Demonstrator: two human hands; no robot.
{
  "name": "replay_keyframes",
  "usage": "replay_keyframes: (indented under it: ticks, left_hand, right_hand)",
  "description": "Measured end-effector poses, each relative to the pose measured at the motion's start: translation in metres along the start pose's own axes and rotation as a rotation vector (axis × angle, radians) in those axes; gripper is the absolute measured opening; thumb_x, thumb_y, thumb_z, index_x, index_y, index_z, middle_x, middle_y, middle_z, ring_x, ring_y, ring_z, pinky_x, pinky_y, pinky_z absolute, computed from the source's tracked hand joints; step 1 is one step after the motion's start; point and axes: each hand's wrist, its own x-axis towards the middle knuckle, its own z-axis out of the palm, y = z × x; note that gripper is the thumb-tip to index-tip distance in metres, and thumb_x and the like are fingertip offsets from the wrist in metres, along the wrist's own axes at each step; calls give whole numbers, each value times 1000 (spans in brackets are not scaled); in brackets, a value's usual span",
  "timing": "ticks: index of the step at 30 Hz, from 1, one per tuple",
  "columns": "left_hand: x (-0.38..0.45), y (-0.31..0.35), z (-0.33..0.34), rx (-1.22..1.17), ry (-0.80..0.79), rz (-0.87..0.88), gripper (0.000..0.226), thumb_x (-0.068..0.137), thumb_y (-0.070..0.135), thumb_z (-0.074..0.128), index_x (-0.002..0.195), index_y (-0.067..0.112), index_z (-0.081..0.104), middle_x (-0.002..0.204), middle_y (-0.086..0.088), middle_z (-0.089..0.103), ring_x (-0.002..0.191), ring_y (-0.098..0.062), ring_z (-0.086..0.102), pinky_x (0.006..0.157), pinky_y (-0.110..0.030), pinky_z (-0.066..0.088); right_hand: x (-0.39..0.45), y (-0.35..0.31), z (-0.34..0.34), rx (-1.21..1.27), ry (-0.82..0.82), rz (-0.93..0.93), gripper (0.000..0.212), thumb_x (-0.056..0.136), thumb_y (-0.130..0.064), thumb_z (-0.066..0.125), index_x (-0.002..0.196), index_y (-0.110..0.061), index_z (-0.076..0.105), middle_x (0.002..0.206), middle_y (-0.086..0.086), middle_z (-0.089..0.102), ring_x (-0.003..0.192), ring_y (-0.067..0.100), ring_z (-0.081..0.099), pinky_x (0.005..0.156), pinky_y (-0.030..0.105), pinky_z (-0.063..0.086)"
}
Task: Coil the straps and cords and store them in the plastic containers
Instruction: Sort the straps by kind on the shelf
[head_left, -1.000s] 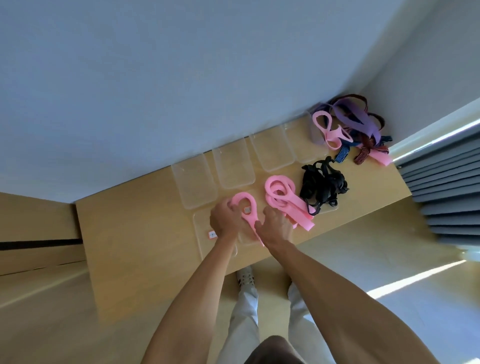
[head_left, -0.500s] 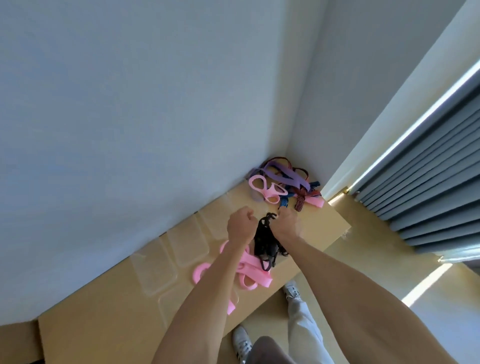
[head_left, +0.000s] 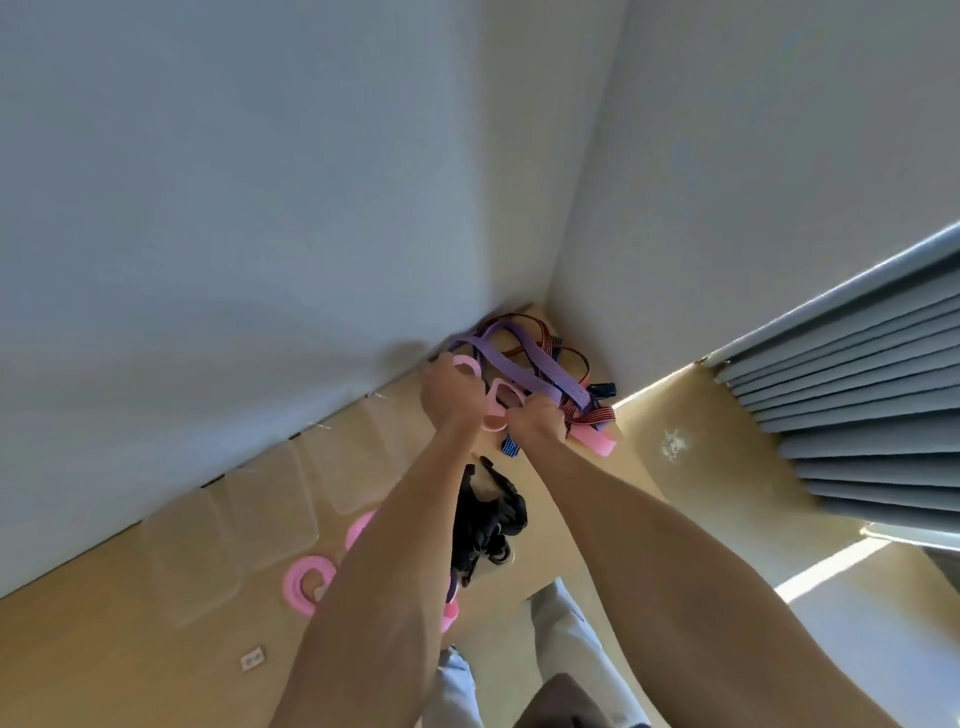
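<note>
A pile of straps lies in the table's far right corner: a purple strap (head_left: 511, 364), red-black striped cords (head_left: 597, 415) and a pink strap (head_left: 498, 402). My left hand (head_left: 449, 395) and my right hand (head_left: 537, 421) are both closed on the pink strap at the pile's near side. A coiled pink strap (head_left: 306, 577) lies on the table to the left of my left arm. A black cord bundle (head_left: 485, 525) sits between my forearms. Several clear plastic containers (head_left: 270, 499) line the wall.
The wooden table (head_left: 104, 665) runs along a white wall. A small white tag (head_left: 253, 659) lies near its front edge. Grey pleated blinds (head_left: 857, 415) hang at the right. My legs and the floor show below the table edge.
Both hands left the coiled pink strap, passed the black bundle and reached the corner pile, where they now grip another pink strap. The camera swung right and upward.
</note>
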Motion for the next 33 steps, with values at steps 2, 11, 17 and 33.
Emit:
replay_keyframes:
  ticks: [2, 11, 17, 33]
  left_hand:
    - [11, 2, 2, 77, -15, 9, 31, 90, 17, 59, 120, 12, 64, 126, -10, 57, 105, -29, 63, 88, -37, 54]
    - [16, 5, -5, 44, -126, -59, 5, 87, 14, 64, 87, 14, 69, 88, -7, 71, 92, -29, 70, 65, -29, 47]
    - [-1, 16, -27, -321, -124, -113, 9, 78, 25, 68, 73, 18, 70, 73, -2, 66, 76, -28, 67, 70, -37, 55]
    - [-103, -38, -144, -782, -60, 76, 12, 82, 13, 75, 73, 20, 75, 69, 3, 74, 71, -19, 70, 66, -26, 56]
  right_hand:
    - [7, -5, 3, 39, 5, 40, 42, 93, -18, 58, 131, -5, 52, 124, 19, 63, 110, 34, 63, 67, 28, 39]
    - [12, -18, 8, 364, 77, 176, 30, 96, -9, 61, 125, -1, 59, 127, 17, 64, 110, 29, 64, 61, 20, 47]
    - [-18, -30, 4, 409, 130, 42, 27, 88, -11, 65, 114, -8, 66, 104, 10, 69, 97, 27, 65, 79, 31, 51]
    - [-167, -41, -25, 486, 7, -606, 23, 85, 4, 55, 92, 1, 76, 78, 20, 72, 71, 26, 65, 74, 43, 56]
